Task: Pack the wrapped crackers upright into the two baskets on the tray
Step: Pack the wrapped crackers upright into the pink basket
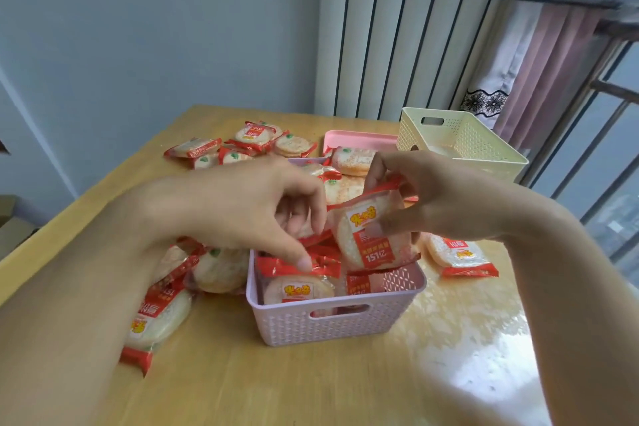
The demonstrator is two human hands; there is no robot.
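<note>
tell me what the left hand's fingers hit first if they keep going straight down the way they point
Most likely the red top edge of a wrapped cracker standing in the lilac basket; the left hand has a fingertip already on or just above it, depth unclear.
</note>
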